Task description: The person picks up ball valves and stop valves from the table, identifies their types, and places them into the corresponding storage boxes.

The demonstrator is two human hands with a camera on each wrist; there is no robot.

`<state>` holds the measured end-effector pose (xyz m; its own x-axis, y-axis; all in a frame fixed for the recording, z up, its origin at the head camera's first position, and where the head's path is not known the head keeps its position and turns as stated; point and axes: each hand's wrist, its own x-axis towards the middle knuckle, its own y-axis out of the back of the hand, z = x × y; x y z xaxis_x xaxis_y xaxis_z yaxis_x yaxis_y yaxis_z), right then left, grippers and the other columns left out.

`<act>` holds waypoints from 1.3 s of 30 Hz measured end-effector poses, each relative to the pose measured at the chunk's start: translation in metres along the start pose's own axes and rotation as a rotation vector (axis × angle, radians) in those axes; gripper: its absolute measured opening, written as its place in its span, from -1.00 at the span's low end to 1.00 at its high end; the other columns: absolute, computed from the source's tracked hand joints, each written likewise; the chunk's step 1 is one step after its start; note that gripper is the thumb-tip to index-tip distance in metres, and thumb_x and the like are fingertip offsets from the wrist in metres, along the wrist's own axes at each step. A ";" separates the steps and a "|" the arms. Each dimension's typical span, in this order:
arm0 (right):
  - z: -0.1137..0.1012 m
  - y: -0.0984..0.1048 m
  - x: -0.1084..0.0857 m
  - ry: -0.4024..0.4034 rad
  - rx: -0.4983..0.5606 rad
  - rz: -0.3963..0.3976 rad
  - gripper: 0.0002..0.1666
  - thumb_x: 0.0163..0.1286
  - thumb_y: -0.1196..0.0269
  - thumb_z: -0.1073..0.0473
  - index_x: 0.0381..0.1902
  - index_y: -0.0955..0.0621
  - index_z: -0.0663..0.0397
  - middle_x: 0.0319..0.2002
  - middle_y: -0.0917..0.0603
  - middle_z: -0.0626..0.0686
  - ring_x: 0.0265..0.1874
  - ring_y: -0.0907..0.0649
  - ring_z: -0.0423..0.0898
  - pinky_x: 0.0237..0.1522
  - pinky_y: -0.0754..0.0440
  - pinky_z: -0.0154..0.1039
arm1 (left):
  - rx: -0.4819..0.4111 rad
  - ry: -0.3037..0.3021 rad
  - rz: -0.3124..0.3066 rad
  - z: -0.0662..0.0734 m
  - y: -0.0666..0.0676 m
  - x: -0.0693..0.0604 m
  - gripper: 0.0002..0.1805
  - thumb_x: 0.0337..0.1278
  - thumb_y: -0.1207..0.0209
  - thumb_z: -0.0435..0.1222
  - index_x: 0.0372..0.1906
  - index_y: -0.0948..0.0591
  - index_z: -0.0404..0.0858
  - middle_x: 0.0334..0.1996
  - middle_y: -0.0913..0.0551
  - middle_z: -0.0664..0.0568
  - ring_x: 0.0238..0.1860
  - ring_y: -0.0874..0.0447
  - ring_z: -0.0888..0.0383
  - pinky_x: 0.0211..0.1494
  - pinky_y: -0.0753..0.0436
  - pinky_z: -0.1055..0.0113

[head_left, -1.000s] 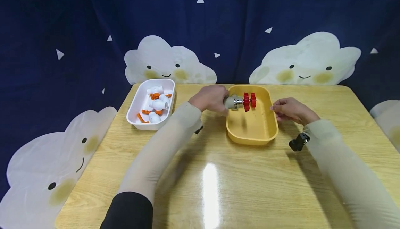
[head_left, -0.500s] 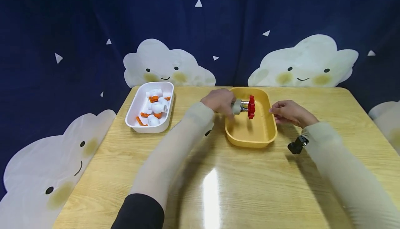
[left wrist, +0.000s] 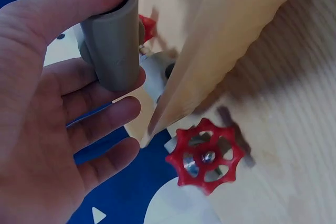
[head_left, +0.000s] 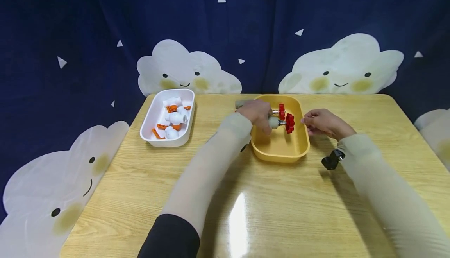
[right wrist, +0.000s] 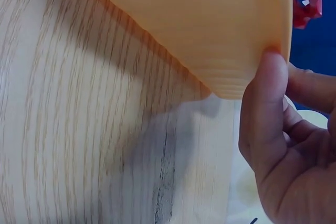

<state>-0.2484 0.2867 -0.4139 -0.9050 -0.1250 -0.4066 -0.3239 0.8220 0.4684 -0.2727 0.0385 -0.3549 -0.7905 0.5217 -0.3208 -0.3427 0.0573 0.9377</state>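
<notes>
My left hand (head_left: 256, 113) is over the left side of the yellow tray (head_left: 277, 158). It holds a grey valve (left wrist: 111, 51) between thumb and fingers, with the ring and little fingers spread. In the head view, a red handwheel (head_left: 290, 123) sticks out past the hand. Another valve's red handwheel (head_left: 282, 111) is just behind it, inside the tray. Outside the tray, a further valve with a red handwheel (left wrist: 206, 157) lies on the table, mostly hidden by my left hand in the head view. My right hand (head_left: 325, 122) pinches the tray's right rim (right wrist: 286, 19).
A white tray (head_left: 165, 142) with white pipe fittings (head_left: 177, 118) and orange-handled parts (head_left: 157, 133) stands at the left of the wooden table (head_left: 274, 203). A dark blue curtain (head_left: 260, 23) with cloud prints hangs behind the table.
My left hand has moved right, further over the yellow tray. The two red handwheels now stand apart. A grey valve end shows left of the tray, behind the hand. The right hand stays at the rim.
</notes>
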 end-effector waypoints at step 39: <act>0.000 0.001 -0.002 -0.020 0.038 -0.021 -0.56 0.55 -0.08 0.12 0.16 -0.36 0.39 -0.36 -0.54 -0.03 -0.50 -0.64 -0.28 -0.23 -0.74 -0.30 | 0.053 0.116 -0.049 0.010 -0.014 0.014 -0.60 -0.10 -0.48 0.02 -0.18 -0.64 -0.04 -0.19 -0.62 0.17 -0.17 -0.51 0.19 0.06 -0.56 0.32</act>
<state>-0.2467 0.2872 -0.4125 -0.8923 -0.1319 -0.4316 -0.3319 0.8399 0.4295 -0.2736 0.0538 -0.3715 -0.8280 0.4152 -0.3768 -0.3575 0.1267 0.9253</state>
